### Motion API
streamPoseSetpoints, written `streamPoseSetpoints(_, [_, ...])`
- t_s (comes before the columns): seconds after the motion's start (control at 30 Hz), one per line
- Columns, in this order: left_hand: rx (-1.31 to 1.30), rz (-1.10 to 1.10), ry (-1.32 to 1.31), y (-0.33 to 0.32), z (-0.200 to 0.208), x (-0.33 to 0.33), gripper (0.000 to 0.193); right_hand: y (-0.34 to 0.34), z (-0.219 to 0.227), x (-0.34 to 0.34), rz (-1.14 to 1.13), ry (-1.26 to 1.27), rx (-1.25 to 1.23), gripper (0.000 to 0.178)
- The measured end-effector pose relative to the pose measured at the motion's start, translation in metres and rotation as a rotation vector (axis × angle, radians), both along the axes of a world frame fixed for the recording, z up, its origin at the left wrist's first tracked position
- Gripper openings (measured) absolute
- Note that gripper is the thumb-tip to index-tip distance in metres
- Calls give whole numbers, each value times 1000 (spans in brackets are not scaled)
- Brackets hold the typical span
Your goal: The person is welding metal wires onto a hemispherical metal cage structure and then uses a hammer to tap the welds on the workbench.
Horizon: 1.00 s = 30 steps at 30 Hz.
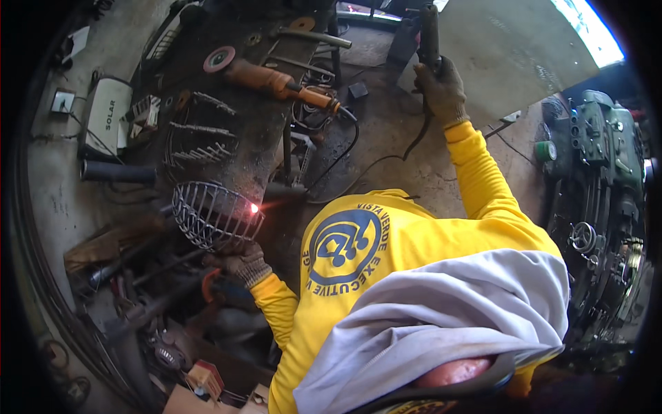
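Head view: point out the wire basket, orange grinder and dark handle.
Wire basket (198, 222): head view, bars on its rounded side.
Orange grinder (265, 79): head view, middle of its body.
Dark handle (429, 38): head view, its shaft.

1. A dark, worn metal workbench (256, 148) is stretching across the upper left.
2. Stained grey floor (431, 176) is showing between the workbench and the right side.
3. A large, pale, flat panel (510, 55) is filling the upper right.
4. Bright white light (598, 29) is glaring past the panel's outer edge.
5. A heavy green machine (603, 131) is standing along the right side.
6. A pale grey surface (40, 186), unclear whether wall or floor, is curving down the left.
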<state>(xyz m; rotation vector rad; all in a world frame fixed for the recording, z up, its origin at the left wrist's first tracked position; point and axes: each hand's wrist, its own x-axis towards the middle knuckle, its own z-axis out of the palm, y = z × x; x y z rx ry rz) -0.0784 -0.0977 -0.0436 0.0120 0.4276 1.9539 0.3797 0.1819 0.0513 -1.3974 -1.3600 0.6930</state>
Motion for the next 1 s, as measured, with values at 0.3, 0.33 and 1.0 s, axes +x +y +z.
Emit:
streamPoseSetpoints(0.3, [-375,356,-12,13,38,46,52,154,25,21,-113,114,211,41])
streamPoseSetpoints(0.33, [-275,308,-7,9,34,42,47,173,25,13,-111,112,214,41])
streamPoseSetpoints(1.0, [-160,418,30,20,85,90,63,104,-38,170,-154,-306,-36,34])
